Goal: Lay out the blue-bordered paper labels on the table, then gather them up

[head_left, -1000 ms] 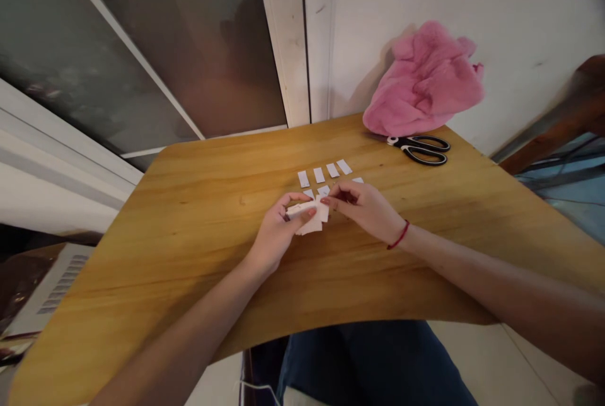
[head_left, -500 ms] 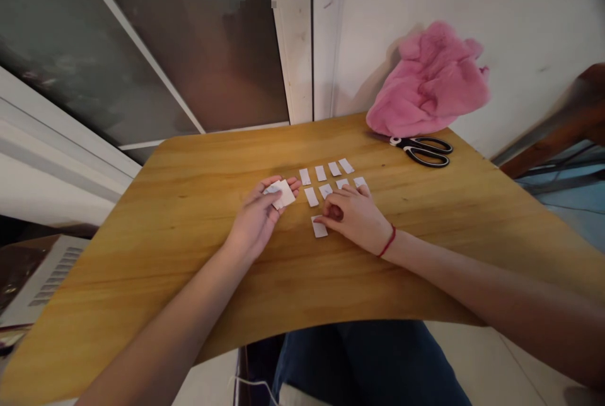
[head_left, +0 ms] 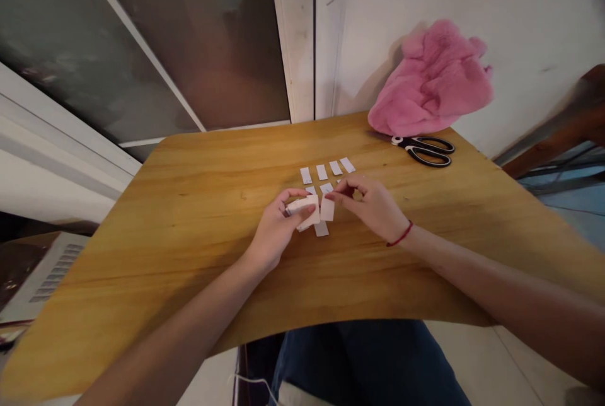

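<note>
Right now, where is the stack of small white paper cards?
In the head view, the stack of cards is held in the left hand, just left of the single white rectangular card pinched by the right hand.

Likely home room: wooden table (head_left: 198,204), framed glass panels (head_left: 203,34), fluffy pink cloth (head_left: 435,84), pale floor (head_left: 486,368).

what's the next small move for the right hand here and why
I'd probably lower the single card to the table, just right of the nearest laid card: the right hand pinches it, seemingly clear of the stack in the left hand, and the far row shows four cards side by side.
</note>
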The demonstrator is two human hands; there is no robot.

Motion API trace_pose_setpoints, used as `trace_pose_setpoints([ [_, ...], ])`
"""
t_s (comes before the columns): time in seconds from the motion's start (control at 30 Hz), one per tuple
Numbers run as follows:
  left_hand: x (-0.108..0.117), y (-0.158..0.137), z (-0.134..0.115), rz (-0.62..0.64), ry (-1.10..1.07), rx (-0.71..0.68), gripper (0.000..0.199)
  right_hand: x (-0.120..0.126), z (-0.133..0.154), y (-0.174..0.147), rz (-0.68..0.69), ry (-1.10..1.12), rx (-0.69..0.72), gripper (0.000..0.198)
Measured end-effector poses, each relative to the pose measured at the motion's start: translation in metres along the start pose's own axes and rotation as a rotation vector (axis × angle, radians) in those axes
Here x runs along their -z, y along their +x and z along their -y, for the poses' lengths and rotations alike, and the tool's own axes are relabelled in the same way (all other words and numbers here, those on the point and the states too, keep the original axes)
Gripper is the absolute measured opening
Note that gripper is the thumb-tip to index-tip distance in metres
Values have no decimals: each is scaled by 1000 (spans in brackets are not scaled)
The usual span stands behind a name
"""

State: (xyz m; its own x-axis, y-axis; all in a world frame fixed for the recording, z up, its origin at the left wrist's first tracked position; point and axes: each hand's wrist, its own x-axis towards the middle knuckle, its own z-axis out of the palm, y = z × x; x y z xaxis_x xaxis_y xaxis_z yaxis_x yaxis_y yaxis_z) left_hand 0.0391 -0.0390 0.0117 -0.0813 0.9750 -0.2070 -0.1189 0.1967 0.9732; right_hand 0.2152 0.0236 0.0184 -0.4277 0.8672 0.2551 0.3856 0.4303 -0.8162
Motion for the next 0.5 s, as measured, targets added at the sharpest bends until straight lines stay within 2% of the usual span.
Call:
trace_pose_setpoints([
  [0.1,7,4,-5,-50,-114,-72,27,12,-6,6,95,-68,-58,41],
  [0.17,12,5,-10,-90,-165,-120,29,16,-10,9,226,-180,-107,39],
  [0.23,16,7,-13,-114,-191,-133,29,15,-14,9,284,-324,-126,33],
  [0.37,19,8,-13,-122,-196,-90,30,8,-20,6,228,-516,-73,25],
  [0.5,15,7,-14,-28,-286,27,20,9,-19,6,160,-488,-21,25],
])
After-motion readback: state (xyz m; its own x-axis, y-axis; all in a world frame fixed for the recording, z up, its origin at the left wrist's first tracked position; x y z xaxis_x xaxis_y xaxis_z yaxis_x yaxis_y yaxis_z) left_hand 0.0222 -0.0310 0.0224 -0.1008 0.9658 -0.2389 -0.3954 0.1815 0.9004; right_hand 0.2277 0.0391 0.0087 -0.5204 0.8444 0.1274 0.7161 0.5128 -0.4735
